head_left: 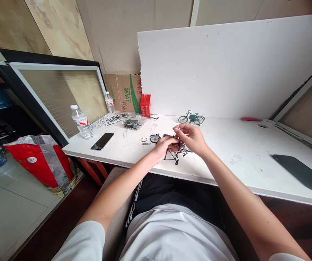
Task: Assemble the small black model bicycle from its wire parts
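A black model bicycle frame (171, 156) is gripped in my left hand (161, 148) above the front part of the white table. My right hand (193, 137) is closed in a pinch at the upper end of the frame; what sits between its fingertips is too small to make out. Just left of my hands lie a small spoked wheel (155, 138), a thin black ring (143, 139) and a small grey part (146, 144). Another wheel (188, 149) shows partly beneath my right hand. Farther back stands a green model bicycle (192, 118).
On the table's left are a phone (102, 141), a water bottle (82, 122), a bag of dark parts (133, 124) and part sprues (115, 119). A cardboard box (123, 92) and red box (146, 105) stand behind. At right lie a dark flat slab (302, 172) and a red-handled tool (251, 119).
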Motion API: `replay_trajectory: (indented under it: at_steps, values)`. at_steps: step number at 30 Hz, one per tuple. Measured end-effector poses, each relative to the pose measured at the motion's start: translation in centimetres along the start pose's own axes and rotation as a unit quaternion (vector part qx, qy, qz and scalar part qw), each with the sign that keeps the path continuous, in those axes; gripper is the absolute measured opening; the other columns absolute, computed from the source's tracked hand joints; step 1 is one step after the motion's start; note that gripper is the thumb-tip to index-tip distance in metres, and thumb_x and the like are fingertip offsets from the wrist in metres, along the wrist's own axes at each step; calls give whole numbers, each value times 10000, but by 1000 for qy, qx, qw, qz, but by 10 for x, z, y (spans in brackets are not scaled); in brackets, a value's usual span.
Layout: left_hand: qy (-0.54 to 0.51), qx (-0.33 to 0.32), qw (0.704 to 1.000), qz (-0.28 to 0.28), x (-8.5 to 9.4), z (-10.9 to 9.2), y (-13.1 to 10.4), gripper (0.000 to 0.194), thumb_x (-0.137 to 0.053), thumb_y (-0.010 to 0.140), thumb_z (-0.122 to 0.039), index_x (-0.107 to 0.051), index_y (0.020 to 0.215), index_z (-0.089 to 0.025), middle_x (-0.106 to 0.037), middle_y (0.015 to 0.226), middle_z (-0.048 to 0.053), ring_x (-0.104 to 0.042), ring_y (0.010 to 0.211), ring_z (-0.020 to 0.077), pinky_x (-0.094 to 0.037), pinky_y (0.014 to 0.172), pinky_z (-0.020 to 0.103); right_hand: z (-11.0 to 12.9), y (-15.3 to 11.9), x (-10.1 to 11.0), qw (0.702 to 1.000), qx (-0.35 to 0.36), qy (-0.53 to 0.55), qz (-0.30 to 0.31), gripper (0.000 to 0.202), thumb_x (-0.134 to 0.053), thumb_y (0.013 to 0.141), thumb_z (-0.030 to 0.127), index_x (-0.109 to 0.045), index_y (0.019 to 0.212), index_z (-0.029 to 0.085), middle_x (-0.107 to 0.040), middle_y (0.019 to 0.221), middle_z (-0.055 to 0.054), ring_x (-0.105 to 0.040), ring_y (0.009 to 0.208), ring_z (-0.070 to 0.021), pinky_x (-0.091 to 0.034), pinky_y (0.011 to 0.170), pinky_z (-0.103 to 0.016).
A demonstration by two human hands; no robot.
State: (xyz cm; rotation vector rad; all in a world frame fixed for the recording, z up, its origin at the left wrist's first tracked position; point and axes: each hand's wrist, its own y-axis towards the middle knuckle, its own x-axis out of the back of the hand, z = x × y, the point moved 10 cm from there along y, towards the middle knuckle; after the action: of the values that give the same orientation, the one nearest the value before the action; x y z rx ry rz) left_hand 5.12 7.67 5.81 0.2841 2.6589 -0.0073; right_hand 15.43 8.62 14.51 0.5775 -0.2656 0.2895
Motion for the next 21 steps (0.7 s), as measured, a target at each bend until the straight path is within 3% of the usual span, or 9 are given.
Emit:
replay_trajectory:
  at_steps: [21]
  values:
    - [7, 2, 1000, 8, -4, 5, 0, 235, -808, 726, -299, -638, 787, -149, -649, 785, 13, -615, 683, 135, -493, 710, 305, -6, 0, -9, 999, 10, -37, 23, 440, -664, 941, 659, -745, 982, 228, -745, 838, -55, -663, 740, -211, -544, 680, -355]
